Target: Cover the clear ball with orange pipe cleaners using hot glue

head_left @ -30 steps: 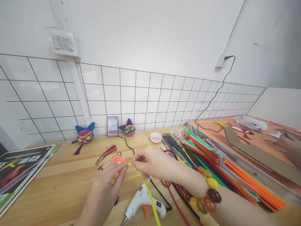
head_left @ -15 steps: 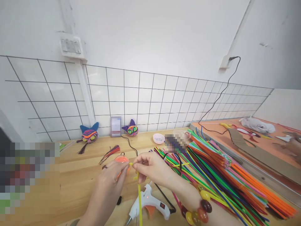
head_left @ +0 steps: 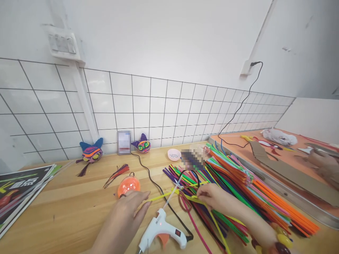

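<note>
A thin yellow pipe cleaner (head_left: 164,195) runs between my two hands, and a length of yellow hangs down below the right one. My left hand (head_left: 123,217) pinches its left end between thumb and fingers, just in front of a shiny orange ball (head_left: 128,185) with a dark loop on top. My right hand (head_left: 215,198), wearing a bracelet of large beads (head_left: 282,241), pinches yellow pipe cleaner above the pile of coloured pipe cleaners (head_left: 233,187). Between and below the hands lies a white glue gun (head_left: 162,227) with its red light lit and a glue stick in its back.
Two decorated animal heads (head_left: 91,152) (head_left: 143,144) stand by the tiled wall, beside a small framed card (head_left: 124,143). A pink bowl (head_left: 174,155) holds small beads. A tassel (head_left: 116,174) lies left. Black cord (head_left: 150,173) crosses the table. Another person's hand (head_left: 321,162) is far right.
My hands have moved apart, the right one going right over the pile, with yellow pipe cleaner spread between them. The view has shifted, and the orange ball is now more exposed.
</note>
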The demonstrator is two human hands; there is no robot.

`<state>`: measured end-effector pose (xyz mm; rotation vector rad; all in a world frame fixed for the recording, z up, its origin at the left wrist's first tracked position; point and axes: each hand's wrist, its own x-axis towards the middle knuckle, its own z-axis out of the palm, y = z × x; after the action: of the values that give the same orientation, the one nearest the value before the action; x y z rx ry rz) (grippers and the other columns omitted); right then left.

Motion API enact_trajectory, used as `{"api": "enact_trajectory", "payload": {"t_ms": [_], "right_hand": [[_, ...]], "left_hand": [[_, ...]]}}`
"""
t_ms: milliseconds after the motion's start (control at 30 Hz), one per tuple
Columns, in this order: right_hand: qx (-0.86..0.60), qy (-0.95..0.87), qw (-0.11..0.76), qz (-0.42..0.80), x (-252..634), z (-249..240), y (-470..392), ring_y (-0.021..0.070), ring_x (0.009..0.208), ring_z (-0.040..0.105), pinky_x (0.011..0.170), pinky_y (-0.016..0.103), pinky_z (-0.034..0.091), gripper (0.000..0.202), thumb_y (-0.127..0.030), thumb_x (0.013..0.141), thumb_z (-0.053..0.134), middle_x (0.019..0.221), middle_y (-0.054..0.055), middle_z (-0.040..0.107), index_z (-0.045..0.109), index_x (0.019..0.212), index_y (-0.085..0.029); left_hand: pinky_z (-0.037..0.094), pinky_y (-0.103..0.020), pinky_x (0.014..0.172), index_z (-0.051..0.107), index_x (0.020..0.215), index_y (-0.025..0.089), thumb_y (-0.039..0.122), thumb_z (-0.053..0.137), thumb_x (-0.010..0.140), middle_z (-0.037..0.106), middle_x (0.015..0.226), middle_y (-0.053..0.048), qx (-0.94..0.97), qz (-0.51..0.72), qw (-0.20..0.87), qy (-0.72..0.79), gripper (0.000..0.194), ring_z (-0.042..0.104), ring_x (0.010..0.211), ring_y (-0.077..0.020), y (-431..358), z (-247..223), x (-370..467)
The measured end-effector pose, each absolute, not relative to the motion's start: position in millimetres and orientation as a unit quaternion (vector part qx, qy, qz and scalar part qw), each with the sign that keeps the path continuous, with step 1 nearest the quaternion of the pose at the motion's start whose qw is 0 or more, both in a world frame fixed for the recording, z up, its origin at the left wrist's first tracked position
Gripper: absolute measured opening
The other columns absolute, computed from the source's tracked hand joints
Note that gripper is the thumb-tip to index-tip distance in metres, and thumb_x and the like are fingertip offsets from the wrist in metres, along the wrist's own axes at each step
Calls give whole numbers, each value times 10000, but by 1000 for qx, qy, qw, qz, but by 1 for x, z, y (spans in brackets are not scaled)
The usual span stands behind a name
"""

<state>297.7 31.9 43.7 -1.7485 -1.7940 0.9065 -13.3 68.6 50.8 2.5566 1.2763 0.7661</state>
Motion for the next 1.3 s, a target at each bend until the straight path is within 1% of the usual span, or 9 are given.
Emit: {"api": "enact_trajectory", "payload": {"t_ms": [67,133,267,367,500,733,900,1067,1300], "right_hand": [[-658,-660,227,281,319,43,42,115,491,533,520,226,402,159,-130,789,561,498,-44,531,591,635,-154],[-673,-661,219,249,333,41,58,126,553,557,574,250,442,163,-172,843,563,561,-33,557,606,688,-146],[-677,-667,201,237,337,35,96,153,776,628,696,330,526,194,-303,918,542,943,28,635,597,998,-135],[-678,-669,190,239,333,31,122,182,870,628,747,366,531,235,-304,919,542,1065,54,615,573,1094,-150],[-716,-644,160,219,340,30,148,199,924,616,779,391,524,264,-299,917,545,1127,66,592,551,1142,-159],[-773,-606,51,181,343,18,166,211,953,606,801,386,517,254,-297,914,548,1158,71,581,568,1129,-163],[-789,-596,22,147,334,10,168,212,968,603,809,402,512,284,-290,907,562,1163,85,575,547,1155,-152],[-796,-587,51,139,348,20,161,208,957,607,800,397,516,276,-290,909,560,1155,80,579,549,1151,-156],[-785,-583,187,98,368,39,148,208,947,610,791,400,521,276,-288,913,553,1154,71,580,543,1158,-161]], "left_hand": [[571,-375,774,692,992,198,241,477,867,765,973,-72,864,243,98,430,252,701,896,-244,68,52,-12],[572,-367,762,695,988,203,238,476,866,766,967,-70,867,232,101,429,254,702,890,-244,68,52,-11],[572,-355,753,701,968,210,236,482,861,769,944,-67,869,233,104,423,245,706,871,-244,70,48,-12],[570,-360,748,697,975,214,239,472,867,770,939,-64,871,228,107,422,250,706,865,-245,73,45,-13],[565,-375,757,688,996,205,246,449,880,763,964,-77,877,209,106,418,269,700,883,-254,73,43,-13],[560,-371,754,677,999,218,234,431,890,758,973,-75,885,200,102,409,269,695,891,-250,71,44,-14],[556,-367,749,674,1002,212,211,432,888,756,978,-75,884,191,94,417,268,692,891,-250,70,46,-13],[554,-348,741,681,989,220,221,447,881,760,962,-63,882,198,89,418,257,695,874,-241,68,51,-12],[557,-354,750,688,996,210,249,451,878,764,971,-72,874,217,96,423,267,697,893,-246,69,51,-14]]}}
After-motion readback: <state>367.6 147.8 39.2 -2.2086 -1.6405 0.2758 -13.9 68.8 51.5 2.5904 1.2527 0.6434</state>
